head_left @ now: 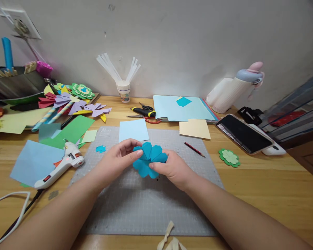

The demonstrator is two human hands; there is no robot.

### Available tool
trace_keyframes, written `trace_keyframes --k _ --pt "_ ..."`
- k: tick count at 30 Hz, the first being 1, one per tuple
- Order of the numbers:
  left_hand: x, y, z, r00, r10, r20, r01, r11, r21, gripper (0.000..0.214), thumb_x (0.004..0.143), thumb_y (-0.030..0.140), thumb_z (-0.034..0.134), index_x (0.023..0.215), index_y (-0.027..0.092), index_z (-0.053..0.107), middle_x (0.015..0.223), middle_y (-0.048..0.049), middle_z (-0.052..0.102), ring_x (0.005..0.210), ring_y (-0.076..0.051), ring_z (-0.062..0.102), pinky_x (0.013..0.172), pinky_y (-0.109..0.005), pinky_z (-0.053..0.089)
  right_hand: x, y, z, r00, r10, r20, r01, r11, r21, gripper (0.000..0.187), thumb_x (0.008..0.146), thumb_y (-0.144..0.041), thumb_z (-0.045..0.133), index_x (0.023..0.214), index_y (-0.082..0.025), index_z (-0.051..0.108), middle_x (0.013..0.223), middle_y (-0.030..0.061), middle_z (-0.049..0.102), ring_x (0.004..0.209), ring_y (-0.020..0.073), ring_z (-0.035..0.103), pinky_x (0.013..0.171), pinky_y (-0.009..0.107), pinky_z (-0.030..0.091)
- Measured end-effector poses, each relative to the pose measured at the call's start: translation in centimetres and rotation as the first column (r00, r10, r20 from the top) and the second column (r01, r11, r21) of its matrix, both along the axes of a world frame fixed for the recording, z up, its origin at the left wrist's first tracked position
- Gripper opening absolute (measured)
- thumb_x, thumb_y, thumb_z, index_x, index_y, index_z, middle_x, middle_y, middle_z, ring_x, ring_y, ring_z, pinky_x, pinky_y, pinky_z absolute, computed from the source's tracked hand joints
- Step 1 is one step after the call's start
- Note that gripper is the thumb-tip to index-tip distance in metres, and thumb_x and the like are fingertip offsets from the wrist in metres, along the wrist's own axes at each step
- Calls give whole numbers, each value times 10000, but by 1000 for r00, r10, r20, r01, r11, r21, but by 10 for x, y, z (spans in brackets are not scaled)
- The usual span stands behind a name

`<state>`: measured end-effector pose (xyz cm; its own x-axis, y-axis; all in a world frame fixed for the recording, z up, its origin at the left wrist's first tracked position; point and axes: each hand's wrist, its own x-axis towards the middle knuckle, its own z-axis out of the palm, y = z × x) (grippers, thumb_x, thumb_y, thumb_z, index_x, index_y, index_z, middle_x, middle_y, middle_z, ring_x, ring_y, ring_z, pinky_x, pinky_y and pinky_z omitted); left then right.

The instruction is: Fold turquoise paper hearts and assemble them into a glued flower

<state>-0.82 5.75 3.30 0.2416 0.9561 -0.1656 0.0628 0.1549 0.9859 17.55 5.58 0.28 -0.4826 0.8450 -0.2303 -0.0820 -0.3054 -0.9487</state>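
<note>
A blue paper flower with rounded, creased petals is held up over the grey cutting mat. My left hand pinches its upper left petal between thumb and fingers. On the other side my right hand grips it, thumb on the front and fingers hidden behind. Small blue paper scraps lie on the mat to the left. Behind the flower are a light blue paper square and a cream paper piece. A dark red pencil rests to the right.
To the left lies a white glue gun with a cord. Paper flowers and a metal pot crowd the back left. Scissors and pliers, a paper cup, a phone, a green paper flower and a bottle stand or lie around.
</note>
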Motion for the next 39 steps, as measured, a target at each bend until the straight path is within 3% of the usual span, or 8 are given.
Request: trace_keyframes --k 6,22,28,39 --pt "0 3 -4 997 64 -34 -63 998 28 292 669 413 747 810 179 644 768 -8 632 712 -157 544 646 -258 442 0 0 3 993 97 -61 -98 995 -15 129 676 -188 615 769 -174 703 668 3 696 601 140 583 561 240 428" --pt "6 -1 -12 996 92 9 -91 992 -88 317 645 404 762 624 151 573 609 29 546 584 -98 452 549 -210 365 0 0 0 1000 19 -12 -20 998 -57 75 643 -197 642 702 -157 666 639 -5 685 562 124 561 556 241 431" --pt "6 0 -11 994 86 65 -77 989 -129 298 666 413 751 703 162 595 662 27 571 606 -102 467 564 -212 378 0 0 2 997 68 -31 -69 996 -49 96 661 -184 618 721 -158 688 662 1 695 587 126 579 572 237 442" --pt "5 0 -11 996 72 51 -64 987 -144 295 684 398 743 657 158 573 626 33 557 588 -93 452 562 -207 365 -1 1 3 996 89 12 -88 996 -27 150 660 -130 567 705 -162 706 660 -5 701 576 113 563 564 219 441"
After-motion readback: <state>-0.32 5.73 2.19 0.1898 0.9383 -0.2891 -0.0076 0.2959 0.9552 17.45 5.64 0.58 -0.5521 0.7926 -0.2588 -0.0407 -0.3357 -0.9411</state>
